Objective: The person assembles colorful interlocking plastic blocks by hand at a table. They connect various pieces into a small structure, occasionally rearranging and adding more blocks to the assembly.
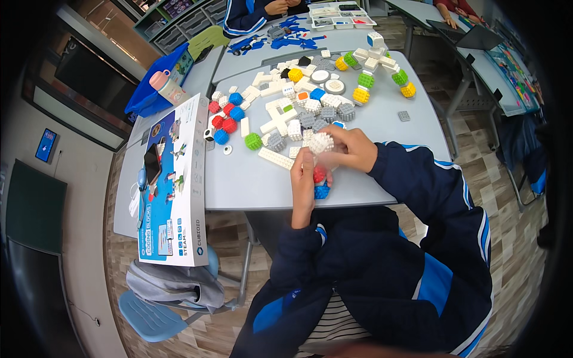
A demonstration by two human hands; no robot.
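Observation:
My left hand (pixel 303 182) holds a small stack of studded blocks, a red block (pixel 319 175) over a blue block (pixel 322 191), at the near edge of the grey table (pixel 382 128). My right hand (pixel 352 146) grips a white studded block (pixel 321 142) on top of that stack. Both hands meet over the table's front edge, and my dark blue sleeves come in from below. Just beyond the hands lies a scatter of loose white, grey, red, blue and green blocks (pixel 280 116).
A large flat box (pixel 173 185) lies at the table's left end with a phone (pixel 152 164) on it. A white assembly with yellow and green blocks (pixel 376 71) stands far right. Another person (pixel 250 12) sits at the far table with blue parts and a tray (pixel 340 17). A blue chair (pixel 149 310) holds a grey bag.

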